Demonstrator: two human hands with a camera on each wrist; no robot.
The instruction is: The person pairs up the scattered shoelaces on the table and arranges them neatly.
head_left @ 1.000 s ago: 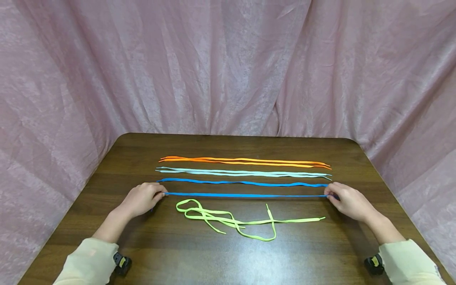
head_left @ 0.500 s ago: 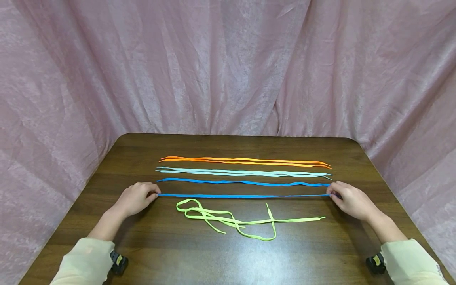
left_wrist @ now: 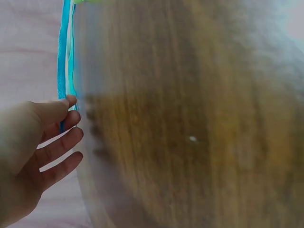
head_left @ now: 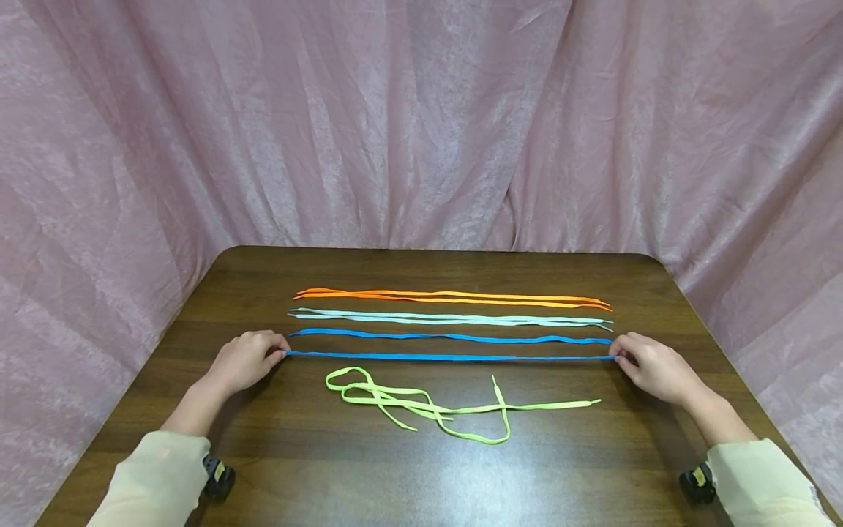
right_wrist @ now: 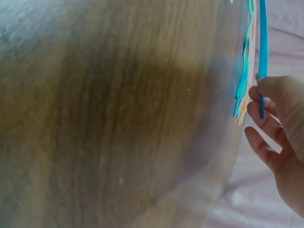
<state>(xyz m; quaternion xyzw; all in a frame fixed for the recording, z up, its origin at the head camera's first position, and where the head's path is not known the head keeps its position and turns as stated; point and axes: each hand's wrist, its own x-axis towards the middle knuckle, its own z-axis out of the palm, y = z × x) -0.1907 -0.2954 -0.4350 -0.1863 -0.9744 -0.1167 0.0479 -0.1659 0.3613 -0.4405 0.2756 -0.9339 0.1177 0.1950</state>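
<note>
A blue shoelace [head_left: 448, 357] is stretched straight from side to side between my two hands. My left hand [head_left: 245, 360] pinches its left end between thumb and index finger, as the left wrist view also shows. At the other end my right hand [head_left: 652, 366] pinches the lace, and its tip [right_wrist: 261, 111] pokes out below the thumb. Just beyond lies a second blue shoelace [head_left: 454, 337], slightly wavy, on the table. Nearer to me a yellow-green pair of shoelaces [head_left: 435, 413] lies in loose loops.
Farther back, light turquoise shoelaces [head_left: 448, 319] and orange shoelaces [head_left: 454, 296] lie in roughly parallel rows on the brown wooden table [head_left: 369, 483]. A pink curtain [head_left: 421, 132] hangs behind the table. Each wrist wears a small black camera [head_left: 219, 477].
My left hand has slid left to the lace's end and then moved slightly away from me. The right hand has shifted a little right. The held lace now sits closer to the other blue one.
</note>
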